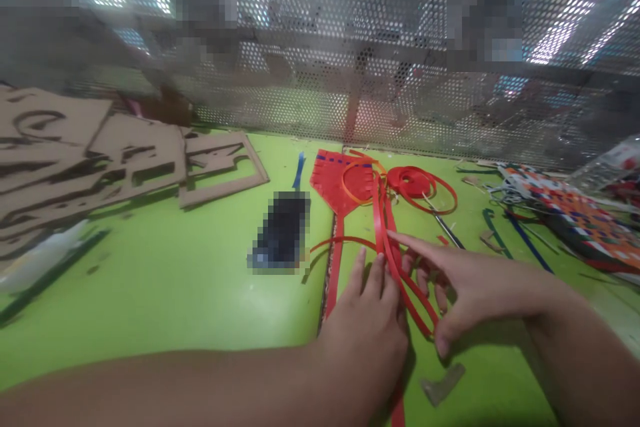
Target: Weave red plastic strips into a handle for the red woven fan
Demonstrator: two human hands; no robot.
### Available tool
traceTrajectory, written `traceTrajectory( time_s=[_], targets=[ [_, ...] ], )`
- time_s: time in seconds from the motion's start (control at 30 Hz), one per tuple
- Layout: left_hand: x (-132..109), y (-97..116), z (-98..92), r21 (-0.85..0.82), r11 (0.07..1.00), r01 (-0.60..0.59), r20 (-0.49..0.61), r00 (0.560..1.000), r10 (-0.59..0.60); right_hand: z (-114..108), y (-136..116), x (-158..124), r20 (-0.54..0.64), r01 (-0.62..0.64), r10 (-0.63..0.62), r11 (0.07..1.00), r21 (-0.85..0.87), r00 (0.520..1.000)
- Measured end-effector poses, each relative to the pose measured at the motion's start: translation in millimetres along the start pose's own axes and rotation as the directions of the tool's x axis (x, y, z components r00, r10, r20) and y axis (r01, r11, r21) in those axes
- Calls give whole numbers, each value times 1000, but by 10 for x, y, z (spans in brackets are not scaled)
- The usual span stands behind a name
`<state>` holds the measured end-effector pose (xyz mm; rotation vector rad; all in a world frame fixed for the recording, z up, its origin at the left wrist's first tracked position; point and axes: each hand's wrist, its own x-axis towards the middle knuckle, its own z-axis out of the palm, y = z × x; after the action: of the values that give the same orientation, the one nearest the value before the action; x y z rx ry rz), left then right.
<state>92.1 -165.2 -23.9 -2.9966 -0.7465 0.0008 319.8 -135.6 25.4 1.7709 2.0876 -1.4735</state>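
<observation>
My left hand (369, 327) lies flat on the green table (165, 280), fingers stretched out, pressing on red plastic strips (387, 240). My right hand (463, 287) reaches in from the right with its forefinger stretched over the same strips and the other fingers curled around a loop of them. The strips run back to a small red woven piece (340, 180) with orange and blue strands. A coil of red strip (417, 183) lies just right of the woven piece.
Cut-out cardboard sheets (100, 153) are stacked at the left. A blurred dark object (283, 230) sits mid-table. Scissors (443, 223) lie by the coil. A multicoloured woven mat (575, 213) is at the right. A perforated metal screen (350, 47) closes the back.
</observation>
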Motion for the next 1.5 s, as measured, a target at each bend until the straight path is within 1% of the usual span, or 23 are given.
traceTrajectory(
  time_s=[0.1,0.2,0.27,0.33,0.4,0.43,0.47,0.5,0.53,0.57,0.63,0.7,0.73,0.8,0.97,1.07,1.13,1.23,1.3,1.33,1.4,1.47,1.5],
  targets=[
    [5,-12,0,-3,1000,-27,-3,1000,27,107,-28,-30,-114,7,-19,994,-106,993],
    [-1,-24,4,4,999,-39,-14,999,40,248,33,-44,-262,113,-137,988,-107,955],
    [-9,-25,11,12,999,-37,-27,999,37,296,71,-56,-291,144,-164,985,-89,942],
    [-19,-21,19,27,999,-34,-48,998,35,271,76,-57,-243,161,-152,987,16,958],
    [-27,-12,25,51,998,-28,-73,997,32,177,59,-32,-208,170,-125,961,217,970],
    [-30,-8,28,64,998,-26,-78,996,31,115,49,-8,-223,177,-106,928,328,969],
    [-32,-5,29,76,997,-23,-79,996,29,51,39,20,-279,184,-66,888,421,958],
    [-31,-3,27,87,996,-22,-75,997,28,-10,30,51,-345,191,-14,853,486,938],
    [-29,-4,23,95,995,-22,-67,997,29,-61,20,81,-427,232,15,822,520,904],
    [-24,-8,15,98,995,-27,-56,998,33,-98,7,108,-519,301,27,789,536,854],
    [-7,-27,-12,89,995,-49,-28,998,52,-124,-32,143,-663,472,-13,713,518,748],
    [17,-63,-57,64,996,-68,-4,998,68,-95,-86,154,-746,618,-85,625,477,661],
    [31,-87,-85,45,996,-72,5,997,72,-68,-114,154,-767,666,-116,589,458,631],
    [58,-144,-142,4,997,-71,13,997,71,-8,-164,151,-789,714,-154,551,431,595],
    [107,-275,-213,-72,996,-57,-24,998,55,95,-195,189,-775,723,-186,537,434,603],
    [118,-306,-179,-128,991,-47,-11,999,46,123,-168,206,-792,766,-206,475,433,575],
    [117,-312,-155,-170,985,-40,-7,999,39,134,-152,200,-798,776,-206,459,432,566],
    [106,-323,-176,-301,954,-7,-66,998,-13,138,-134,185,-779,769,-228,463,441,584],
    [100,-340,-236,-499,863,73,-109,983,-146,133,-122,185,-755,763,-266,475,438,599],
    [101,-351,-271,-626,772,112,-111,967,-230,129,-115,189,-740,756,-286,491,433,609],
    [116,-378,-328,-858,495,136,-66,927,-369,123,-101,200,-701,735,-322,529,424,636],
    [145,-403,-353,-968,234,90,-23,898,-440,121,-94,211,-681,721,-332,549,423,653],
    [162,-413,-354,-988,144,60,-13,888,-460,123,-95,215,-678,715,-327,553,428,659]
  ],
)
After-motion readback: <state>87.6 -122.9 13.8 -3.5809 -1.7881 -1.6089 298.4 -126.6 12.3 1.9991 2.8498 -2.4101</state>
